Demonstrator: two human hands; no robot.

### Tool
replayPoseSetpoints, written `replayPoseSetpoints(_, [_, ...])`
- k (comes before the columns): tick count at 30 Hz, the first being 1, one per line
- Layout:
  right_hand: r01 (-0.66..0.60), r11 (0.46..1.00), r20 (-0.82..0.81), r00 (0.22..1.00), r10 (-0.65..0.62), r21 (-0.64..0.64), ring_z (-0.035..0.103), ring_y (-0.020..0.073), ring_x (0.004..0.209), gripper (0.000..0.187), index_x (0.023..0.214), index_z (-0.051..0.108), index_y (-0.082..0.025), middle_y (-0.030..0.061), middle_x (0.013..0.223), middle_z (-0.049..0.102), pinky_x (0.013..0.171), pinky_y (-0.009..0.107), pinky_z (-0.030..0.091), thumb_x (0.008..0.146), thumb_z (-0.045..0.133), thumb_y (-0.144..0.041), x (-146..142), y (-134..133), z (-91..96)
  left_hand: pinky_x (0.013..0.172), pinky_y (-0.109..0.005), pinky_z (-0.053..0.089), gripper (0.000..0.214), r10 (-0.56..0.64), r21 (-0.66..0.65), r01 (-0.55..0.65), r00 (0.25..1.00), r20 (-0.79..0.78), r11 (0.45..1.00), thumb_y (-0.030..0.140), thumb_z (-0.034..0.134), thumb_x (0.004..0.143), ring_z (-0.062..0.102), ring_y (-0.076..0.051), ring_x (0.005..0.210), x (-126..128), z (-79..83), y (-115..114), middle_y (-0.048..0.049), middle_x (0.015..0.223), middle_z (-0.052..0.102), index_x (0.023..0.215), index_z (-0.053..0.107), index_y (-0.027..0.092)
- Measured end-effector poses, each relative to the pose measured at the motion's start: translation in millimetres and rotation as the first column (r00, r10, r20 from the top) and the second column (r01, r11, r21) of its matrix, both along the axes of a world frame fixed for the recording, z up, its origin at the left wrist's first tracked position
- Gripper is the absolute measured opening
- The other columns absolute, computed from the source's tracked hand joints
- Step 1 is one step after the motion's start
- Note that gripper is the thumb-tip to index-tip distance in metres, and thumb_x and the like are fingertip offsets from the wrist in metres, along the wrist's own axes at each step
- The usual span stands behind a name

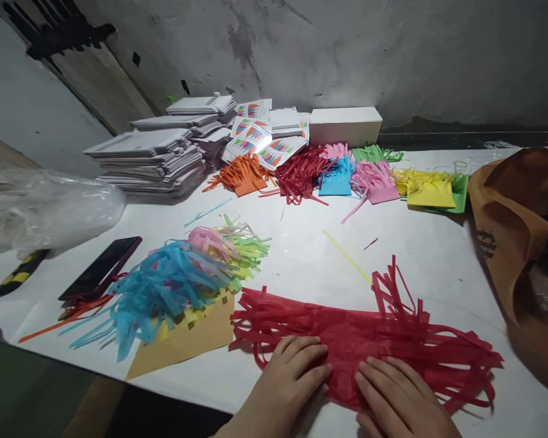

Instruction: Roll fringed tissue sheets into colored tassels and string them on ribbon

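Note:
A sheet of red fringed tissue paper (369, 337) lies spread on the white table (301, 243) near the front edge. My left hand (287, 380) rests flat on its near left part, fingers stretched out. My right hand (399, 398) lies flat on its near right part, fingers also extended. The two hands sit side by side, pressing the paper down. To the left lies a pile of blue, pink, green and yellow fringed paper (182, 283) on a tan card (189, 340).
Further fringed bundles, orange (242, 174), red (301, 172), blue, pink and yellow (427, 188), line the back. Stacks of flat white packs (150, 159) and a white box (344, 125) stand behind. A black phone (101, 267) lies left, a brown bag (520, 225) right.

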State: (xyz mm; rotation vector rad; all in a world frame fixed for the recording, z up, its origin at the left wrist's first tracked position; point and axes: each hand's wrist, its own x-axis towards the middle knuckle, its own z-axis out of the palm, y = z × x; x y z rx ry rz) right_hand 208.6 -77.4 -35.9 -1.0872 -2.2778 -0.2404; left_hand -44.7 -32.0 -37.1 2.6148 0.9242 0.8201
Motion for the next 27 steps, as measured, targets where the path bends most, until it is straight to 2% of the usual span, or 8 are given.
replayPoseSetpoints(3, [0.068, 0.997, -0.154, 0.986, -0.070, -0.023, 0.073, 0.0184, 0.098, 0.025, 0.101, 0.073, -0.020, 0.0021, 0.100, 0.079, 0.108, 0.036, 0.043, 0.099, 0.049, -0.012, -21, 4, -14.0, 0.098, -0.041, 0.047, 0.019, -0.012, 0.001, 0.012, 1.000, -0.003, 1.000, 0.019, 0.050, 0.103, 0.065, -0.024, 0.111, 1, 5.4, 2, -0.0070, 0.115, 0.075, 0.110, 0.067, 0.019])
replayPoseSetpoints(7, [0.127, 0.990, -0.259, 0.960, -0.106, 0.067, 0.073, 0.0182, 0.090, 0.029, 0.095, 0.073, -0.019, 0.0023, 0.091, 0.079, 0.110, 0.036, 0.039, 0.104, 0.046, -0.024, -22, 2, -32.9, 0.099, -0.041, 0.047, 0.016, -0.029, -0.029, 0.028, 0.999, -0.023, 0.999, 0.021, 0.055, 0.100, 0.064, -0.025, 0.111, 1, 8.9, 3, -0.0082, 0.116, 0.074, 0.110, 0.066, 0.018])
replayPoseSetpoints(13, [0.058, 0.998, -0.100, 0.993, -0.060, -0.019, 0.074, 0.0174, 0.091, 0.022, 0.103, 0.072, -0.019, 0.0008, 0.097, 0.079, 0.105, 0.033, 0.041, 0.103, 0.051, -0.026, -13, 4, -18.8, 0.100, -0.040, 0.046, 0.017, -0.106, -0.056, 0.104, 0.994, -0.029, 0.993, 0.017, 0.052, 0.100, 0.064, -0.024, 0.116, -6, 13.2, 8, -0.0072, 0.113, 0.076, 0.108, 0.067, 0.020])
replayPoseSetpoints(17, [0.006, 0.999, -0.038, 0.999, -0.007, -0.037, 0.074, 0.0184, 0.095, 0.017, 0.106, 0.072, -0.018, 0.0014, 0.102, 0.079, 0.104, 0.035, 0.043, 0.101, 0.057, -0.025, -2, 4, -13.9, 0.101, -0.037, 0.046, 0.016, -0.079, -0.093, 0.083, 0.996, 0.040, 0.992, 0.014, 0.054, 0.100, 0.066, -0.022, 0.114, -8, 17.1, 10, -0.0061, 0.109, 0.076, 0.108, 0.067, 0.019])
replayPoseSetpoints(20, [-0.042, 0.998, 0.013, 0.999, 0.043, -0.051, 0.073, 0.0178, 0.099, 0.015, 0.107, 0.072, -0.018, 0.0009, 0.106, 0.078, 0.112, 0.036, 0.037, 0.098, 0.061, -0.022, 1, 5, -14.8, 0.101, -0.036, 0.045, 0.016, -0.052, -0.151, 0.063, 0.995, 0.080, 0.987, 0.015, 0.055, 0.099, 0.065, -0.021, 0.113, -5, 18.0, 8, -0.0048, 0.108, 0.076, 0.107, 0.067, 0.020])
replayPoseSetpoints(22, [-0.035, 0.998, -0.027, 0.999, 0.033, -0.054, 0.072, 0.0175, 0.099, 0.016, 0.107, 0.072, -0.019, 0.0004, 0.106, 0.078, 0.117, 0.036, 0.033, 0.098, 0.061, -0.026, -3, 4, -17.1, 0.102, -0.035, 0.044, 0.018, -0.021, -0.185, 0.043, 0.993, 0.120, 0.982, 0.014, 0.052, 0.099, 0.063, -0.021, 0.114, -3, 16.2, 5, -0.0049, 0.108, 0.075, 0.106, 0.067, 0.021])
replayPoseSetpoints(24, [0.031, 0.998, -0.150, 0.988, -0.039, -0.053, 0.072, 0.0187, 0.099, 0.020, 0.105, 0.073, -0.020, 0.0007, 0.105, 0.079, 0.117, 0.038, 0.032, 0.100, 0.058, -0.032, -12, 2, -20.9, 0.102, -0.035, 0.043, 0.019, -0.001, -0.205, 0.031, 0.990, 0.144, 0.978, 0.014, 0.050, 0.098, 0.062, -0.021, 0.115, -1, 12.7, 2, -0.0048, 0.108, 0.074, 0.105, 0.067, 0.021])
replayPoseSetpoints(27, [0.101, 0.992, -0.272, 0.955, -0.117, -0.074, 0.071, 0.0213, 0.104, 0.026, 0.103, 0.073, -0.020, 0.0028, 0.105, 0.078, 0.113, 0.040, 0.036, 0.104, 0.048, -0.022, -22, 0, -26.2, 0.102, -0.036, 0.038, 0.015, 0.024, -0.129, -0.012, 0.995, 0.093, 0.992, 0.014, 0.053, 0.098, 0.059, -0.021, 0.112, -1, 5.5, 1, -0.0039, 0.111, 0.073, 0.101, 0.066, 0.021])
